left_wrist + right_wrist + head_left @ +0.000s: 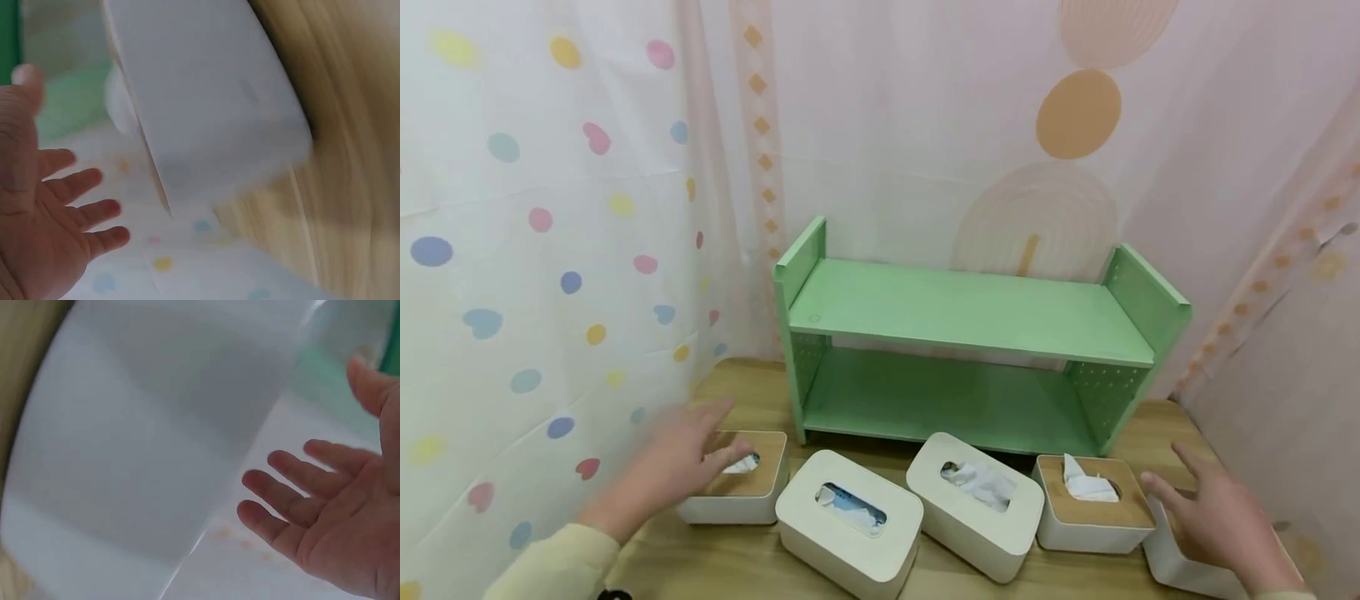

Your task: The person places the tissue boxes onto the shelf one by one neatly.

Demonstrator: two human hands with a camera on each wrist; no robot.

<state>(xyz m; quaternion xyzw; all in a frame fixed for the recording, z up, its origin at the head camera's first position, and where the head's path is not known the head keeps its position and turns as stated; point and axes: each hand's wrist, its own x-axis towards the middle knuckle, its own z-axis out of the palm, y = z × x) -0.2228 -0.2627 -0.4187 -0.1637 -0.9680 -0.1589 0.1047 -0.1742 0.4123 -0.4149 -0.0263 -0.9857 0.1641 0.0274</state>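
My left hand, fingers spread, hovers over a wood-lidded tissue box at the left. In the left wrist view the box's white side stands beside the loose fingers. At the far right my right hand is above another wood-lidded tissue box, partly covering it. The right wrist view shows the spread fingers near a white box wall. Between the hands stand two cream tissue boxes, the left one and the right one, and a wood-lidded box with tissue poking up.
A green two-tier shelf stands behind the boxes on the wooden table. No objects show on its two boards. A dotted curtain hangs at the left, and a pinkish patterned curtain hangs behind.
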